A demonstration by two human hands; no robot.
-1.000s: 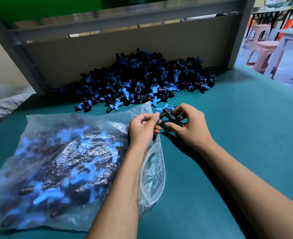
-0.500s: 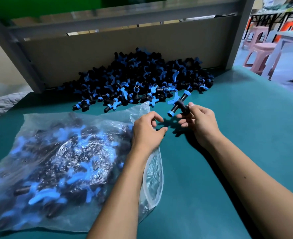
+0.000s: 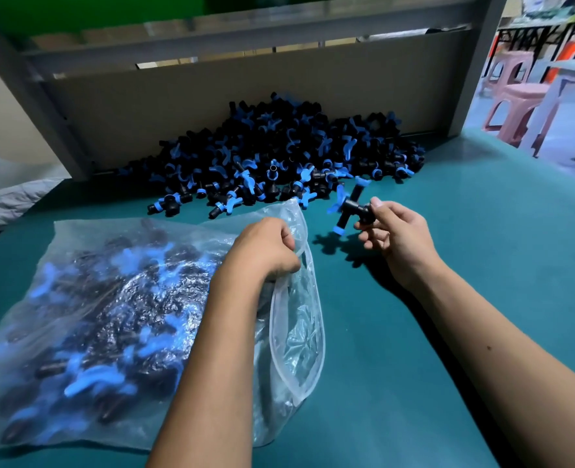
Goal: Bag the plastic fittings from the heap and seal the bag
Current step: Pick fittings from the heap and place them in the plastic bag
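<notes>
A heap of black and blue plastic fittings (image 3: pixel 279 157) lies against the back board of the teal table. A clear plastic bag (image 3: pixel 110 315), largely filled with the same fittings, lies flat at the left with its mouth facing right. My left hand (image 3: pixel 266 251) grips the upper edge of the bag's mouth. To the right of the bag mouth, my right hand (image 3: pixel 394 231) pinches one black fitting with blue ends (image 3: pixel 350 207) and holds it just above the table.
A grey metal frame and brown board (image 3: pixel 178 106) close off the back of the teal table (image 3: pixel 448 332). Pink stools (image 3: pixel 516 103) stand beyond the right edge. Grey cloth (image 3: pixel 2 204) lies at the far left.
My right hand lifted the fitting off the table and turned it upright. My left hand closed from loose fingers onto the bag's mouth edge.
</notes>
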